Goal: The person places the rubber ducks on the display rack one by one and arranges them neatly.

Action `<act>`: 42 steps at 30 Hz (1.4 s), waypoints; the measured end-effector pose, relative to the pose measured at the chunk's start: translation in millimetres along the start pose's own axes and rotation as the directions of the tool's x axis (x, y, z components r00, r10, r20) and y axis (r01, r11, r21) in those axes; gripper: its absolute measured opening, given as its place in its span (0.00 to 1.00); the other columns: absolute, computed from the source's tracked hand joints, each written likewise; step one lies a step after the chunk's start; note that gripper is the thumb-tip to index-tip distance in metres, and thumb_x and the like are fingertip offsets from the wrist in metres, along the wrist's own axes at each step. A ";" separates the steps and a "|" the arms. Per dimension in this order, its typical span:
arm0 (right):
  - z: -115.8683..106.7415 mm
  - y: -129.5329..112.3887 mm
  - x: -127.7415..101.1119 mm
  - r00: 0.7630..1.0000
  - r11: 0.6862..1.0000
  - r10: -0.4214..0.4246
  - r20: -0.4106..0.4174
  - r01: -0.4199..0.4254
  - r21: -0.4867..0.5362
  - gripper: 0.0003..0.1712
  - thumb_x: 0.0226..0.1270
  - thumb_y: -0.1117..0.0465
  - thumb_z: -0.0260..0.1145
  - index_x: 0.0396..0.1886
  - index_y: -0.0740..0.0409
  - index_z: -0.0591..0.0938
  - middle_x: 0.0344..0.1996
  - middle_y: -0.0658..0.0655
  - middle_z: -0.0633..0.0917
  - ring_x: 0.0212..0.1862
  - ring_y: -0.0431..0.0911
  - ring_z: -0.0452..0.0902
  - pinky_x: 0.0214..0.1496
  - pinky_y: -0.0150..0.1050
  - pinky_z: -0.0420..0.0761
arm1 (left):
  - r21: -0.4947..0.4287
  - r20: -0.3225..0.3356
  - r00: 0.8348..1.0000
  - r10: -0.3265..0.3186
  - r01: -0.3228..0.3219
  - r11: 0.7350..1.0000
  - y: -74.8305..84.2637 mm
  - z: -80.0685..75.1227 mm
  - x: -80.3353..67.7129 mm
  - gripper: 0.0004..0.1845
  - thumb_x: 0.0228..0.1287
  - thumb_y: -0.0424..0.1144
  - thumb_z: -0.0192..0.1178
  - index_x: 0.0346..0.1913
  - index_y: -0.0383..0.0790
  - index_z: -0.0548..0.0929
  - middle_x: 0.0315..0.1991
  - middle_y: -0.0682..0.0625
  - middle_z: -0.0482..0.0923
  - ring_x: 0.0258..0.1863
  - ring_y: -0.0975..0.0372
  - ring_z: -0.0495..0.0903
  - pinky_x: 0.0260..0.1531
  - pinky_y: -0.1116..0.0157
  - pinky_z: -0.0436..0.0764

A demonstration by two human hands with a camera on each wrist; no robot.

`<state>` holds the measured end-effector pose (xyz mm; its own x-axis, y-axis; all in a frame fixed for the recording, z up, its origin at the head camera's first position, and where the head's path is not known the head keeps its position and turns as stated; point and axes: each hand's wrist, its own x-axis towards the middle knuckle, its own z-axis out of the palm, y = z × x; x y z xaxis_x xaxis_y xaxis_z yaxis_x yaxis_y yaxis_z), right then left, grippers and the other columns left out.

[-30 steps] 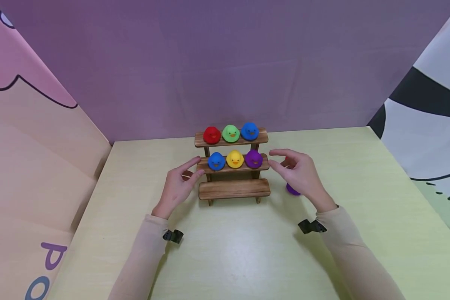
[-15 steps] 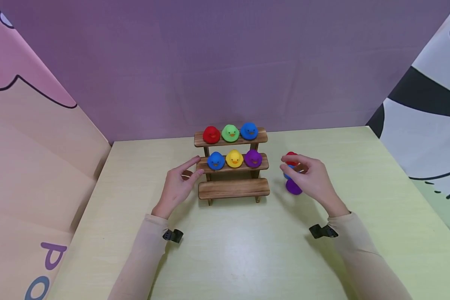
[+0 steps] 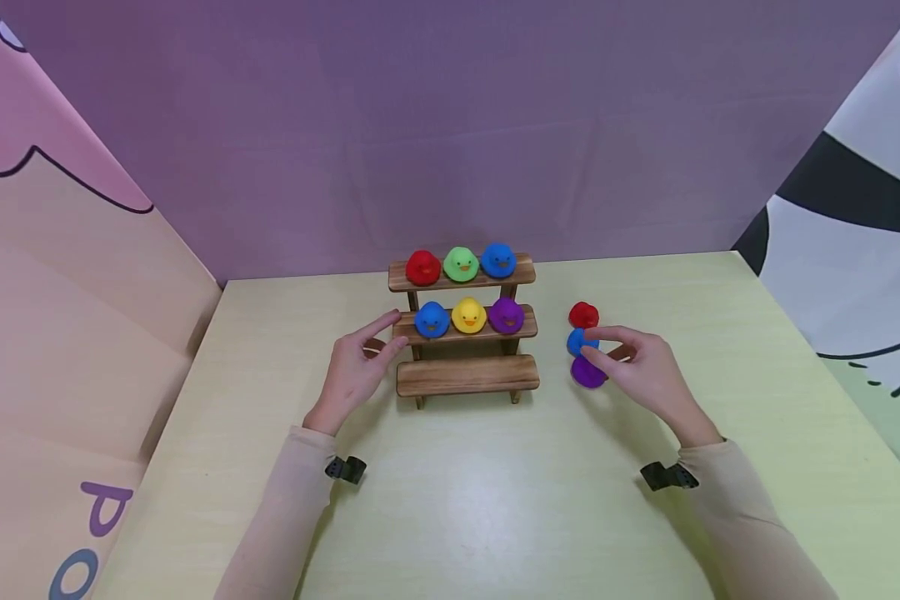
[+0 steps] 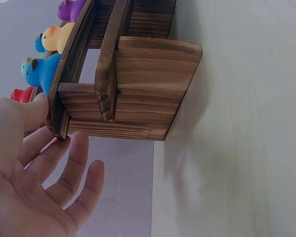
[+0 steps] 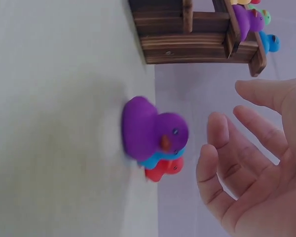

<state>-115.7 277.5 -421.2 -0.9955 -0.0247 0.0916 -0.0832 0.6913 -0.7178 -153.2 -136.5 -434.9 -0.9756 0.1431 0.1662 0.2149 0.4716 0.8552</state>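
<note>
A three-tier wooden display stand stands on the table. On its top tier sit a red duck, a green duck and a blue duck; the middle tier bears a blue duck, a yellow duck and a purple duck. The bottom tier is bare. My left hand pinches the middle tier's left end between thumb and fingers, seen closely in the left wrist view. My right hand, fingers apart and holding nothing, hovers by three loose ducks: red, blue and purple.
The pale tabletop runs back to a purple wall. Printed panels border it: a pinkish one at left and a black-and-white one at right. A small black camera is strapped at each wrist.
My right hand has moved right and toward me, away from the stand's right end to the loose ducks, uncovering the red and blue ones. My left hand stays at the stand.
</note>
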 end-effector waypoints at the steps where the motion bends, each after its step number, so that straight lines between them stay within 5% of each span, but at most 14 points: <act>1: -0.2 2.6 -0.5 1.000 1.000 0.001 0.003 -0.001 -0.007 0.25 0.77 0.45 0.69 0.63 0.54 0.87 0.55 0.61 0.90 0.45 0.51 0.84 0.35 0.37 0.80 | 0.003 -0.001 1.000 -0.001 0.001 1.000 0.2 0.0 0.1 0.25 0.77 0.47 0.66 0.73 0.55 0.81 0.61 0.46 0.88 0.47 0.51 0.86 0.41 0.60 0.85; 20: -1.5 35.3 -9.1 0.992 0.997 0.031 0.126 -0.022 -0.069 0.23 0.74 0.54 0.73 0.64 0.59 0.86 0.42 0.60 0.94 0.43 0.51 0.88 0.36 0.37 0.80 | 0.011 -0.006 1.000 0.002 -0.002 1.000 -1.1 0.9 -0.1 0.25 0.77 0.48 0.66 0.74 0.54 0.81 0.63 0.47 0.87 0.47 0.51 0.86 0.42 0.60 0.84; 36: -0.1 35.9 -12.9 0.989 0.996 0.058 0.136 -0.048 -0.076 0.23 0.73 0.54 0.73 0.62 0.60 0.86 0.50 0.63 0.92 0.45 0.54 0.88 0.39 0.38 0.82 | 0.019 0.001 1.000 -0.013 0.013 1.000 -0.2 0.5 -1.7 0.25 0.77 0.48 0.65 0.74 0.55 0.80 0.64 0.47 0.86 0.48 0.51 0.86 0.43 0.59 0.86; 42: 0.4 34.9 -13.0 0.991 0.995 0.075 0.115 -0.066 -0.080 0.24 0.72 0.53 0.74 0.61 0.61 0.87 0.35 0.57 0.94 0.45 0.56 0.87 0.35 0.38 0.81 | 0.024 0.004 1.000 -0.011 0.010 1.000 0.2 -0.1 -0.4 0.25 0.78 0.48 0.65 0.74 0.56 0.80 0.62 0.45 0.87 0.48 0.51 0.86 0.42 0.59 0.86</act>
<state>-105.7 301.7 -447.7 -0.9976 -0.0556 -0.0421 -0.0136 0.7471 -0.6646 -152.8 -136.5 -434.8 -0.9777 0.1415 0.1553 0.2056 0.4939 0.8448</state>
